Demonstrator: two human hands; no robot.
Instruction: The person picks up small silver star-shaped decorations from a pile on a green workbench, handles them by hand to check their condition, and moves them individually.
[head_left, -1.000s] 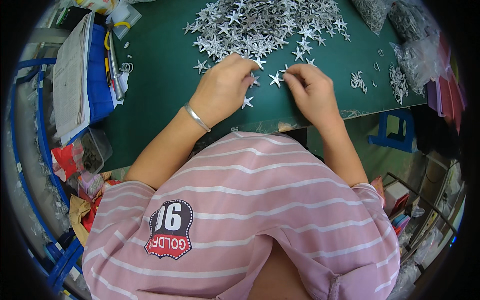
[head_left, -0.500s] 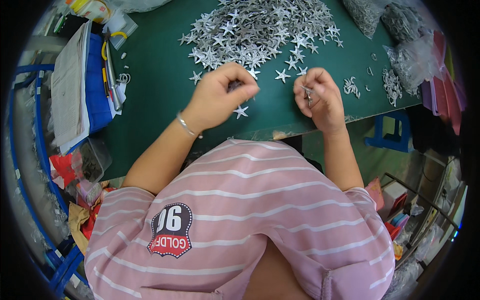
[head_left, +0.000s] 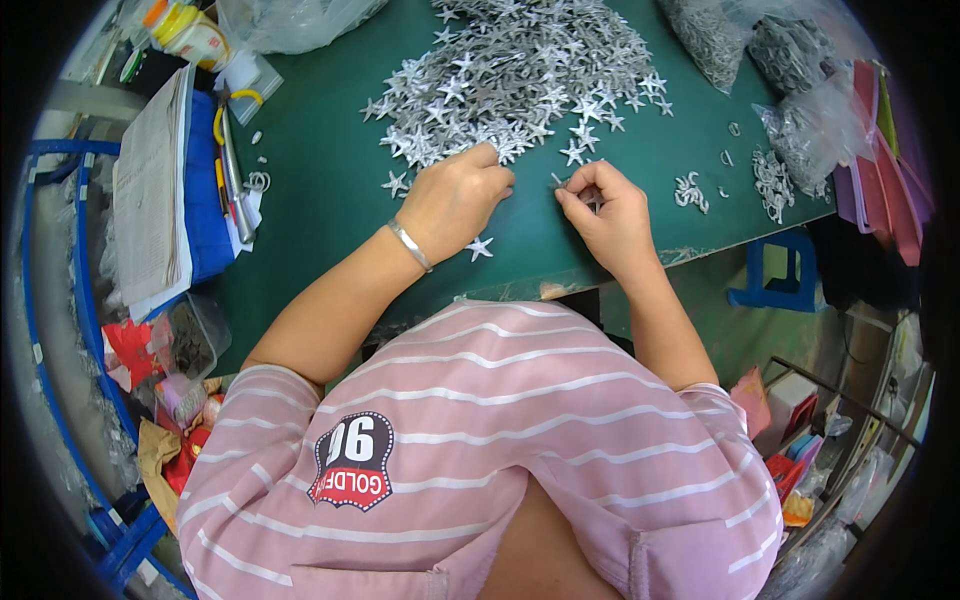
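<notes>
Silver star-shaped metal pieces lie in a big pile (head_left: pixel 530 80) at the far middle of the green tabletop. My left hand (head_left: pixel 455 198), with a bangle on its wrist, is closed at the pile's near edge; its curled fingers hide whatever they hold. My right hand (head_left: pixel 612 218) pinches a star piece (head_left: pixel 558 181) between thumb and forefinger, and more silvery metal shows inside its curled fingers. One loose star (head_left: pixel 480 248) lies just below my left hand, another star (head_left: pixel 395 184) to its left. A few more are just beyond my right hand.
Small ring-like metal parts (head_left: pixel 690 193) and a heap of links (head_left: pixel 773 185) lie at right, near plastic bags of parts (head_left: pixel 812 130). Left are a blue holder with papers (head_left: pixel 150 185), pliers and a jar (head_left: pixel 190 38). A blue stool (head_left: pixel 778 272) stands below the table's right edge.
My left hand has turned knuckles-up and reached slightly farther toward the pile. My right hand has moved left and down, its fingertips now pinching a star. A loose star between the hands has gone from sight.
</notes>
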